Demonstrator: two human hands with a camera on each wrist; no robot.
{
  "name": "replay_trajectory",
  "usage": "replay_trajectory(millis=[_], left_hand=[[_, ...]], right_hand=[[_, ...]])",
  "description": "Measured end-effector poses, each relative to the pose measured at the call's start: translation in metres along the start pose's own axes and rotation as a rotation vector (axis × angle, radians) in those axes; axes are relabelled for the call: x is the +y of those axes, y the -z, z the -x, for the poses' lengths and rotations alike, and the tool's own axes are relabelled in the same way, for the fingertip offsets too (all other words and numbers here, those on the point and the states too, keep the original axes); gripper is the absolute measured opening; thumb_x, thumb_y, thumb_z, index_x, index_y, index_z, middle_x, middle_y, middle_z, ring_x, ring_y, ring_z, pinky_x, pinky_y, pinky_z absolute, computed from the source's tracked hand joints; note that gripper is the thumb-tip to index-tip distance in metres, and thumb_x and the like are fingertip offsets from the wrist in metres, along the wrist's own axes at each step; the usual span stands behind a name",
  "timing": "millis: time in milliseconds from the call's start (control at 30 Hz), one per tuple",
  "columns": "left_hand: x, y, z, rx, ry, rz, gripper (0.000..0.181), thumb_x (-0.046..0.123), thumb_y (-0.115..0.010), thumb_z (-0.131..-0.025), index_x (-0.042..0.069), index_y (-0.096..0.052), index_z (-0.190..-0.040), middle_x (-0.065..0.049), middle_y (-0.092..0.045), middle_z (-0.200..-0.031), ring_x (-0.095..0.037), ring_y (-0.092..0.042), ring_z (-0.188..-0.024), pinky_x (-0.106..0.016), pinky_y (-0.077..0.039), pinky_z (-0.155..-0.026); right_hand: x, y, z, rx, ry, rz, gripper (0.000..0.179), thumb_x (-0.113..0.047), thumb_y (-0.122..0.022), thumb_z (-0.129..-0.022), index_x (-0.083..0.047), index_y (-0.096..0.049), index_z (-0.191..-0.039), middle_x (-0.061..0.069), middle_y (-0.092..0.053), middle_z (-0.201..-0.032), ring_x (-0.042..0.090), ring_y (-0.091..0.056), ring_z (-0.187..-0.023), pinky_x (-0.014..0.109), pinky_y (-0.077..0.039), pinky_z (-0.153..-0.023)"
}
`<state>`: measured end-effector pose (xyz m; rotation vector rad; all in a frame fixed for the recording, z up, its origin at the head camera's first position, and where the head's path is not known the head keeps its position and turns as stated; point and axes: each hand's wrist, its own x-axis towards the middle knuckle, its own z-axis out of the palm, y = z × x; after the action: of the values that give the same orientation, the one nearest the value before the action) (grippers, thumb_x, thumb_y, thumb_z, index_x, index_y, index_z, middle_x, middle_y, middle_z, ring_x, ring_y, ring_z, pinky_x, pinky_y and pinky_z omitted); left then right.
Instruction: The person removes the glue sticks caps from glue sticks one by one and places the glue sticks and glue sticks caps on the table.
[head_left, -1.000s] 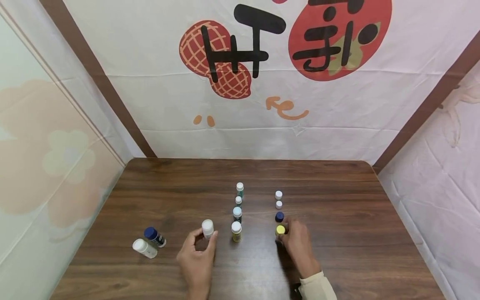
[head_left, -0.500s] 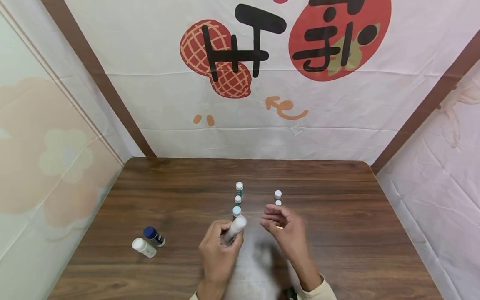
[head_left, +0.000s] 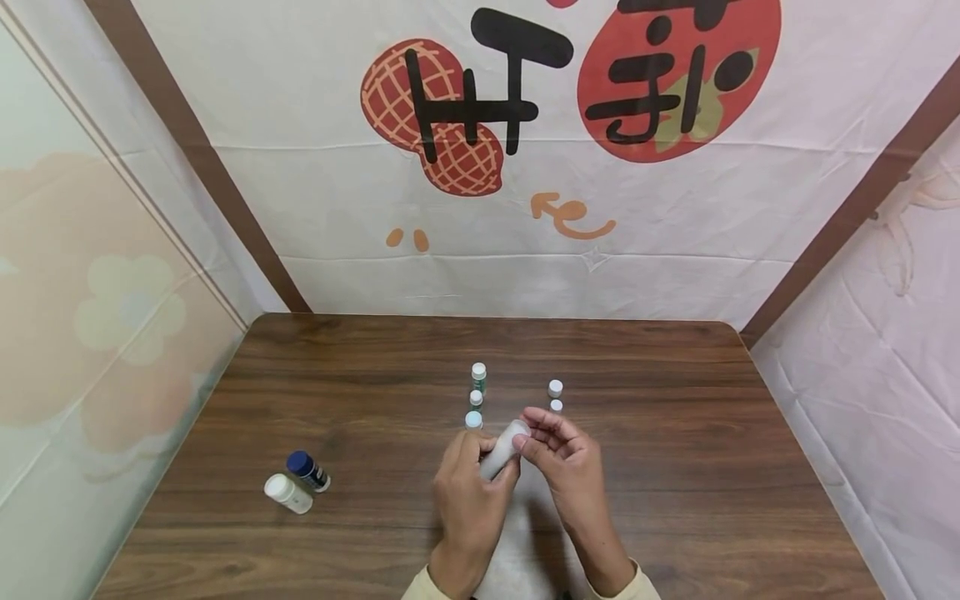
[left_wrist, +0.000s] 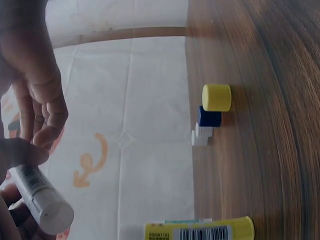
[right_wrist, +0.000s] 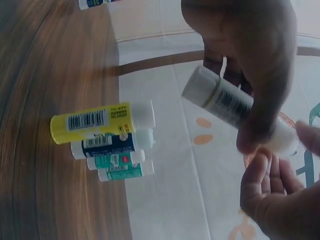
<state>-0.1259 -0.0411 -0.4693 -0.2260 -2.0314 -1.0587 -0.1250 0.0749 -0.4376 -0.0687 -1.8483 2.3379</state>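
My left hand (head_left: 474, 496) grips a white glue stick (head_left: 501, 450) by its body and holds it tilted above the table. The thumb and fingers of my right hand (head_left: 576, 475) are at the stick's upper end and pinch it there. A barcode label shows on the stick in the right wrist view. Beyond my left hand stands a row of uncapped-looking glue sticks: a yellow one (right_wrist: 92, 122), a dark blue one (right_wrist: 110, 143) and two green ones, one of them (right_wrist: 125, 171) farthest. Past my right hand stand a yellow cap (left_wrist: 217, 97), a blue cap (left_wrist: 210, 116) and two white caps (head_left: 555, 388).
On the left of the wooden table (head_left: 360, 358) stand a glue stick with a dark blue cap (head_left: 308, 471) and a white glue stick (head_left: 288, 492). A printed fabric sheet (head_left: 322, 208) hangs behind the table's far edge.
My left hand has carried the white glue stick right and tilted it. My right hand has left the yellow cap and come to the stick's upper end.
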Motion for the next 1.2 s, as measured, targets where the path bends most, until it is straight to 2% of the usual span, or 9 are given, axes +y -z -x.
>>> replay_trajectory(millis=[167,300,433,733,933,1000,1167,1200], left_hand=[[0.003,-0.008,-0.001,0.058,-0.067,-0.072,0.032,0.000,-0.081,-0.055,0.009,-0.056,-0.073,0.000,-0.056,-0.073,-0.017,-0.055,-0.065,-0.030,-0.043,-0.059],[0.004,-0.013,-0.001,0.101,-0.088,-0.132,0.029,0.001,-0.078,-0.058,0.009,-0.054,-0.071,-0.002,-0.054,-0.072,-0.021,-0.051,-0.064,-0.035,-0.039,-0.058],[0.005,-0.015,0.000,0.118,-0.095,-0.147,0.027,0.003,-0.077,-0.060,0.009,-0.052,-0.070,-0.002,-0.054,-0.072,-0.021,-0.050,-0.063,-0.035,-0.037,-0.058],[0.005,-0.012,-0.001,0.071,-0.063,-0.079,0.032,-0.001,-0.079,-0.055,0.009,-0.055,-0.072,0.000,-0.060,-0.075,-0.017,-0.055,-0.067,-0.028,-0.040,-0.062],[0.005,-0.006,-0.002,0.042,-0.048,-0.051,0.035,0.001,-0.084,-0.054,0.010,-0.057,-0.074,0.001,-0.063,-0.078,-0.016,-0.058,-0.070,-0.031,-0.039,-0.061],[0.005,-0.004,-0.002,0.032,-0.037,-0.035,0.037,0.001,-0.086,-0.053,0.010,-0.057,-0.074,0.001,-0.064,-0.079,-0.015,-0.058,-0.070,-0.030,-0.038,-0.061],[0.001,0.002,-0.009,0.052,0.006,0.055,0.042,0.001,-0.092,-0.052,0.008,-0.058,-0.076,-0.001,-0.066,-0.083,-0.015,-0.061,-0.074,-0.028,-0.042,-0.067],[-0.001,0.004,-0.011,0.065,0.011,0.074,0.042,0.002,-0.092,-0.052,0.007,-0.059,-0.077,-0.002,-0.066,-0.083,-0.016,-0.061,-0.074,-0.027,-0.044,-0.067]], right_hand=[[0.002,-0.002,0.000,0.068,-0.030,0.024,0.034,0.008,-0.073,-0.078,0.012,-0.064,-0.110,0.022,-0.066,-0.101,0.016,-0.065,-0.085,0.022,-0.054,-0.075],[0.003,-0.005,0.001,0.110,-0.072,0.055,0.035,0.005,-0.075,-0.079,0.013,-0.064,-0.111,0.020,-0.067,-0.096,0.013,-0.065,-0.080,0.021,-0.053,-0.073],[0.004,-0.006,0.001,0.127,-0.092,0.077,0.034,0.003,-0.075,-0.079,0.012,-0.065,-0.110,0.018,-0.069,-0.095,0.012,-0.066,-0.078,0.021,-0.053,-0.071],[0.001,-0.001,0.002,0.105,-0.071,0.043,0.033,0.008,-0.075,-0.077,0.014,-0.065,-0.108,0.017,-0.070,-0.092,0.011,-0.065,-0.077,0.021,-0.053,-0.071],[-0.002,0.003,-0.001,0.096,-0.039,0.006,0.033,0.012,-0.073,-0.077,0.015,-0.064,-0.108,0.011,-0.071,-0.092,0.011,-0.065,-0.079,0.019,-0.053,-0.070],[-0.003,0.005,-0.002,0.103,-0.020,0.003,0.032,0.011,-0.073,-0.077,0.013,-0.065,-0.108,0.007,-0.071,-0.091,0.009,-0.062,-0.073,0.016,-0.050,-0.062],[-0.008,0.013,-0.009,0.140,0.053,0.005,0.032,0.012,-0.072,-0.077,0.015,-0.063,-0.108,0.003,-0.071,-0.090,0.008,-0.060,-0.069,0.015,-0.048,-0.056],[-0.008,0.015,-0.010,0.149,0.064,-0.005,0.032,0.013,-0.071,-0.077,0.016,-0.062,-0.108,0.003,-0.071,-0.091,0.009,-0.062,-0.072,0.017,-0.050,-0.060]])
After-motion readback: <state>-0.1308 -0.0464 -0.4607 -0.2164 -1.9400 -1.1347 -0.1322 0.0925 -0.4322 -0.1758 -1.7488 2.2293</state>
